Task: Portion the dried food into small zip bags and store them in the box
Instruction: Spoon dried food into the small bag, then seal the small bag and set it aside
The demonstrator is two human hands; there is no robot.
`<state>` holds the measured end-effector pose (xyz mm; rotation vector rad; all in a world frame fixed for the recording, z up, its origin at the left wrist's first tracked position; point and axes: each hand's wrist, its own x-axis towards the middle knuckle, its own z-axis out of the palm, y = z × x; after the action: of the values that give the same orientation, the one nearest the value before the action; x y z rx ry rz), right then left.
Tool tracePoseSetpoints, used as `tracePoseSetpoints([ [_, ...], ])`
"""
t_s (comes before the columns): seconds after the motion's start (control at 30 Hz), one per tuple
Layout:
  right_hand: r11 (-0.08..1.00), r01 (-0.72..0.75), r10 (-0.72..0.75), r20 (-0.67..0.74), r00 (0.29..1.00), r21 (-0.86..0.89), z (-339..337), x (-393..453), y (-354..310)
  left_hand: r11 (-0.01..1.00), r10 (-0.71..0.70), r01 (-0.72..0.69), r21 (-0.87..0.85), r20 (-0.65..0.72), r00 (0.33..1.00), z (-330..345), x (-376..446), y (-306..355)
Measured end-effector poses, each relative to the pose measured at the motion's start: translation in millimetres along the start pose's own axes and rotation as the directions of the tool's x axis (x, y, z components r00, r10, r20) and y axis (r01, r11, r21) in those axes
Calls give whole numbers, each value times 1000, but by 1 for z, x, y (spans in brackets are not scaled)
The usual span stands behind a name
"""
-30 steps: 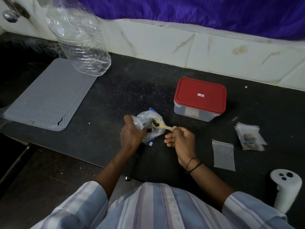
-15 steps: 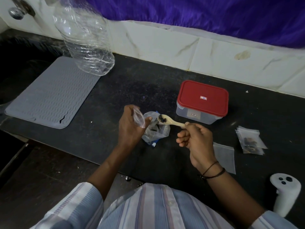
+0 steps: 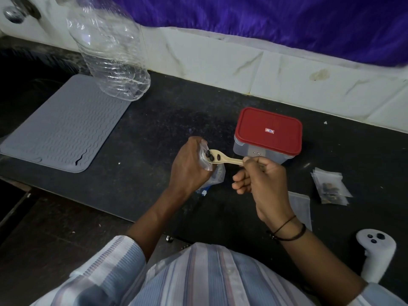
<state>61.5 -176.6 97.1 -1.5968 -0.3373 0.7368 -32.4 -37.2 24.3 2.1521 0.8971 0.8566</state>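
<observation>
A small zip bag (image 3: 204,159) is gripped at its mouth by the left hand (image 3: 191,166), and the handle of a pale spoon (image 3: 223,159) is pinched in the curled fingers of the right hand (image 3: 262,186). A few dark pieces of dried food (image 3: 211,156) are carried on the spoon's bowl, which is held right at the bag's opening. How wide the mouth is held cannot be told, as it is largely hidden by the fingers. Below the left hand a larger clear bag (image 3: 215,177) is seen on the dark counter (image 3: 154,129).

A spill is judged the main risk: if the spoon is tipped before its bowl is inside the mouth, or the thin film collapses, pieces may be dropped on the counter. The box (image 3: 268,134) nearby is closed by its red lid, filled bags (image 3: 331,188) are lying to its right, and an empty bag (image 3: 301,208) is lying near the right wrist.
</observation>
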Motion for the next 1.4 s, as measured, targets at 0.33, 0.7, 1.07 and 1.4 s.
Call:
tracePoseSetpoints([
  [0.33, 333, 643, -545, 415, 728, -690, 12, -1, -3, 997, 79, -78, -15, 50, 996, 7, 2, 1],
  [0.7, 153, 769, -759, 425, 494, -621, 0, 5, 9, 971, -65, 70, -227, 29, 997, 2, 5, -13],
  [1.07, 571, 372, -318, 221, 922, -732, -3, 48, 61, 948, -147, 97, -302, -148, 978, -13, 7, -29],
  [1.4, 370, 423, -203, 373, 906, -827, -8, 64, 96, 941, -87, 60, -334, -66, 994, -7, 3, -23],
])
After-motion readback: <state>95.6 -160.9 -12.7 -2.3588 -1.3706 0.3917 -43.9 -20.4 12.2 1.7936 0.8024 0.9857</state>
